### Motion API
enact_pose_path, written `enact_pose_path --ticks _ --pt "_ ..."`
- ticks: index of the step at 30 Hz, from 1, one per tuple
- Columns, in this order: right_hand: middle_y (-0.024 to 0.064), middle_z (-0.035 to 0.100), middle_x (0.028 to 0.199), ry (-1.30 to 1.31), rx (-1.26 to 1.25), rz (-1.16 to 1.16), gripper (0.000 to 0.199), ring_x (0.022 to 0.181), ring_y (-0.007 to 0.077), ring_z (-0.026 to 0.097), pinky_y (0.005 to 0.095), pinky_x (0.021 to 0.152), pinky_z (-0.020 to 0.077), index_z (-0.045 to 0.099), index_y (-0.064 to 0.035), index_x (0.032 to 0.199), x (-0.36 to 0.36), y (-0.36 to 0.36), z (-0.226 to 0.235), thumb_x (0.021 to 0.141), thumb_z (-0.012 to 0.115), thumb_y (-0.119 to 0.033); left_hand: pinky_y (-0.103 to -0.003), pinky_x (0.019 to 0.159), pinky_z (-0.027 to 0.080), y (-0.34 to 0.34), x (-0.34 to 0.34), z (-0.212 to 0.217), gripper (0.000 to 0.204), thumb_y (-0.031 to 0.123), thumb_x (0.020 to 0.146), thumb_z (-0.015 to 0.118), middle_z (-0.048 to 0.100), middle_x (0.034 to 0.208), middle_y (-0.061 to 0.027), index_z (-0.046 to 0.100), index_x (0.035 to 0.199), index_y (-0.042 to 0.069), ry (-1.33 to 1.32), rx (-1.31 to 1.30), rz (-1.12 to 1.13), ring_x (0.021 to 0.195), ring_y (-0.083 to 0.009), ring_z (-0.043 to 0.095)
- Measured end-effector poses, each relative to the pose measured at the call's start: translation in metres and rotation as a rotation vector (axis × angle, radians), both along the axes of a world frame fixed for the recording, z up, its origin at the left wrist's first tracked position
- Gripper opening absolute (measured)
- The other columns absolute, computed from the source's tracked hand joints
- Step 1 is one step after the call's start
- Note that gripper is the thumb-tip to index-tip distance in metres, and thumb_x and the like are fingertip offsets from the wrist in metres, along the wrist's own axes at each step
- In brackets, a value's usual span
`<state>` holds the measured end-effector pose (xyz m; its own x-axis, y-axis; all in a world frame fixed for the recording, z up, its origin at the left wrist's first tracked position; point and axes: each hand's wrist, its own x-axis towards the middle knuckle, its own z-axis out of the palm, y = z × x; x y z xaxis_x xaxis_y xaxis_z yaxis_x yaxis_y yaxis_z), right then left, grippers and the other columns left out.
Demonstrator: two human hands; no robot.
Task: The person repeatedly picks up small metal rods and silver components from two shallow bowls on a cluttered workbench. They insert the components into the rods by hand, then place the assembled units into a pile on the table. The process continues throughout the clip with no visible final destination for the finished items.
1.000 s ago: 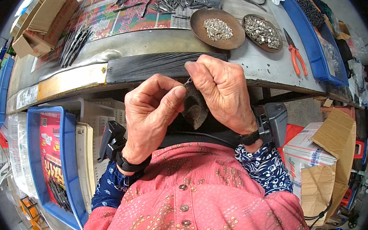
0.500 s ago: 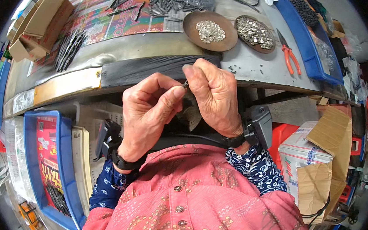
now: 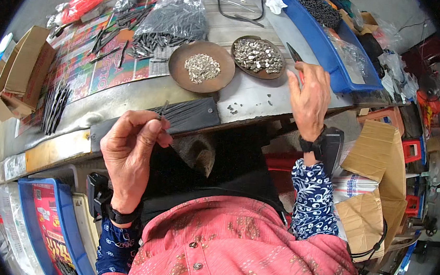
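Observation:
My left hand (image 3: 132, 153) is raised in front of the bench edge. Its thumb and forefinger pinch a small, thin dark piece (image 3: 164, 108), whose exact kind is too small to make out. Over the right part of the bench, my right hand (image 3: 309, 101) is closed around the red handles of a pair of pliers (image 3: 301, 79). The dark jaws point away from me, and most of the handles are hidden under my palm. Left of them stand a round brown dish (image 3: 177, 63) of small silvery pieces and a smaller dish (image 3: 241, 41) heaped with shiny metal bits.
A long blue tray (image 3: 342, 85) borders the bench at the right. Clear plastic bags with dark parts (image 3: 175, 16), thin dark strips (image 3: 55, 107) and a cardboard box (image 3: 27, 63) lie at the far left. Blue crate (image 3: 63, 197) and open carton (image 3: 367, 161) stand below.
My hands have parted. The right one has moved forward and right onto the pliers; the left has drawn left, keeping the small dark piece. The view has shifted too.

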<state>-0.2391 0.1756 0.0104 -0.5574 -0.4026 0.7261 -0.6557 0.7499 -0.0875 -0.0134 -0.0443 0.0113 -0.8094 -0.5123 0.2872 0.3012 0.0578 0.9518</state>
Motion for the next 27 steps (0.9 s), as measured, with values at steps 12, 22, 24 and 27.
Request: enact_pose_path --ticks 12,22,24,27 --pt "0.018 0.062 0.101 -0.122 0.108 -0.207 0.046 0.094 0.0349 0.059 0.0463 0.078 0.0442 0.052 -0.0025 0.122 -0.04 0.021 -0.032 0.084 0.068 -0.023 -0.026 0.073 0.051 0.003 -0.032 -0.014 0.011 0.004 0.093 0.059 0.066 0.093 -0.0098 0.061 0.099 -0.005 0.158 0.069 0.008 0.077 -0.0146 0.064" --pt "0.0161 0.061 0.096 -0.425 -0.567 0.288 0.038 0.091 0.0223 0.061 0.0336 0.077 0.0505 0.049 0.0029 0.116 0.024 -0.012 0.013 0.088 0.066 -0.017 -0.023 0.067 0.05 0.006 -0.033 -0.02 0.007 0.002 0.092 0.059 0.066 0.088 -0.0084 0.061 0.096 -0.004 0.206 0.073 -0.008 0.072 -0.0109 0.06" --pt "0.0125 0.06 0.096 -0.417 -0.652 0.48 0.038 0.092 0.0173 0.06 0.0281 0.077 0.049 0.05 0.0013 0.114 0.047 -0.025 0.028 0.088 0.068 -0.018 -0.023 0.066 0.05 0.005 -0.034 -0.02 0.006 0.001 0.092 0.059 0.066 0.087 -0.0081 0.061 0.096 -0.003 0.202 0.074 -0.01 0.07 -0.0103 0.059" --pt "0.0055 0.06 0.095 -0.306 -0.669 0.632 0.033 0.081 0.0143 0.058 0.0261 0.072 0.0461 0.055 -0.0032 0.104 0.075 -0.039 0.046 0.082 0.075 -0.016 -0.022 0.064 0.049 0.005 -0.034 -0.021 0.006 0.001 0.092 0.059 0.065 0.086 -0.0075 0.061 0.095 -0.003 0.209 0.075 -0.021 0.069 -0.0096 0.058"
